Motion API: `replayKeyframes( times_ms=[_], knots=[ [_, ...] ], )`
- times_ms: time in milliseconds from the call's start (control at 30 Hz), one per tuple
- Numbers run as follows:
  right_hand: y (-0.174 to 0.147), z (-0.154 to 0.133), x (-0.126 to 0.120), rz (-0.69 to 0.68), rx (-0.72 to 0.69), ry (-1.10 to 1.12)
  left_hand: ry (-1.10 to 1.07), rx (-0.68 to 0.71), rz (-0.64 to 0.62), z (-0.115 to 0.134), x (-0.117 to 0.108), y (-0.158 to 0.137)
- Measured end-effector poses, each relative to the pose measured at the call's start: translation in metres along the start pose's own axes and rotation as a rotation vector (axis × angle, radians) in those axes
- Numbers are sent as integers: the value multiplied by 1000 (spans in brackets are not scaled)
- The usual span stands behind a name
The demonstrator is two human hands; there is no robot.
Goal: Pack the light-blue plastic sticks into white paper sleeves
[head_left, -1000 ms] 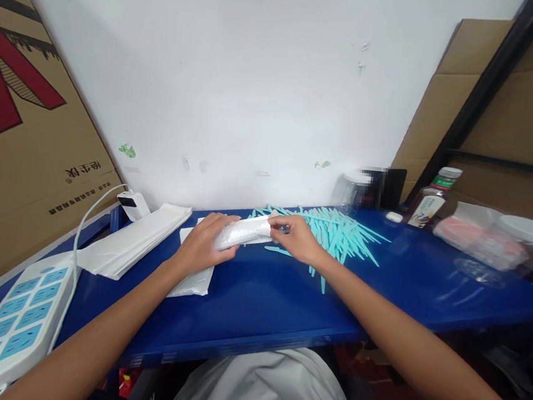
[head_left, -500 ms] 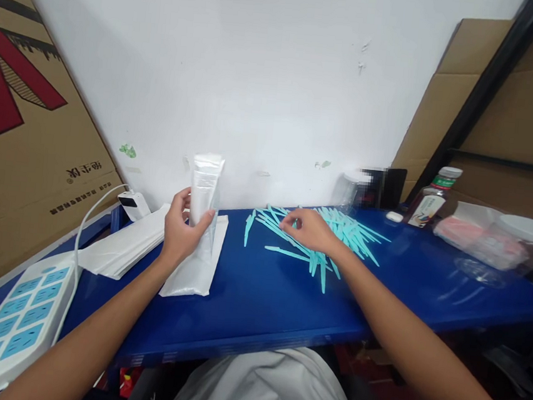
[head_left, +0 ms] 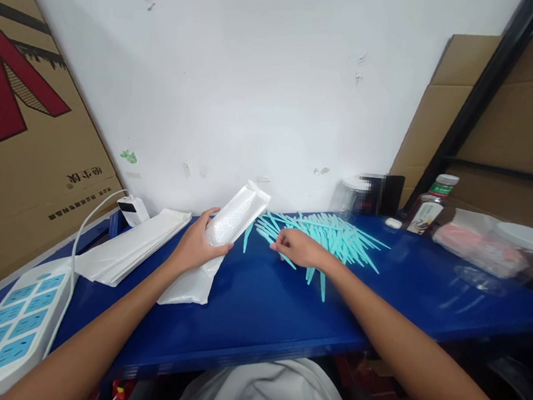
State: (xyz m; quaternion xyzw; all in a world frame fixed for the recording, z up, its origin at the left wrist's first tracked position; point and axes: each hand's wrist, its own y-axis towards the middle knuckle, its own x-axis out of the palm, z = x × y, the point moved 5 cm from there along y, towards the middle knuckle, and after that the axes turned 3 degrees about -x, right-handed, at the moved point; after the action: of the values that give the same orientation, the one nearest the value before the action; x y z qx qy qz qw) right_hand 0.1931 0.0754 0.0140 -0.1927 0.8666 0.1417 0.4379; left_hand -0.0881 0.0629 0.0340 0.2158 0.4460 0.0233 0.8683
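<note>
My left hand (head_left: 200, 241) is wrapped round a white bubble mailer (head_left: 239, 213), which leans to the right with its upper end at the edge of the stick pile. Below that hand another white mailer (head_left: 187, 290) seems to lie flat on the table, partly covered. My right hand (head_left: 297, 247) is closed in a pinch at the pile's left side, on a slim turquoise plastic stick (head_left: 289, 262) that pokes out beneath the fingers. Many like it make up the loose pile (head_left: 338, 235) around and behind this hand.
Left of the mailer lies a stack of white mailers (head_left: 134, 247), near a white charger (head_left: 133, 210) and a power strip (head_left: 12, 326) with a cable. A bottle (head_left: 428, 206), clear jars and a pink packet (head_left: 479, 242) stand at the right of the blue table (head_left: 255, 315).
The mailer in my left hand has tipped from upright towards the right and come lower. My right hand has shifted slightly left and down, and a stick now shows under its fingers.
</note>
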Motion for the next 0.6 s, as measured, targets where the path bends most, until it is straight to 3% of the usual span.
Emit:
replayKeyframes(
  times_ms=[133, 300, 467, 600],
  knots=[
    [3, 15, -16, 160, 110, -51, -49, -43, -17, -2, -1, 1],
    [7, 29, -13, 123, 131, -142, -92, -6, -77, 4, -13, 3],
    [17, 19, 4, 240, 91, -284, -109, 8, -407, 0, -32, 4],
    [24, 15, 15, 241, 76, -352, -89, 51, -678, -8, -31, -2]
  ],
)
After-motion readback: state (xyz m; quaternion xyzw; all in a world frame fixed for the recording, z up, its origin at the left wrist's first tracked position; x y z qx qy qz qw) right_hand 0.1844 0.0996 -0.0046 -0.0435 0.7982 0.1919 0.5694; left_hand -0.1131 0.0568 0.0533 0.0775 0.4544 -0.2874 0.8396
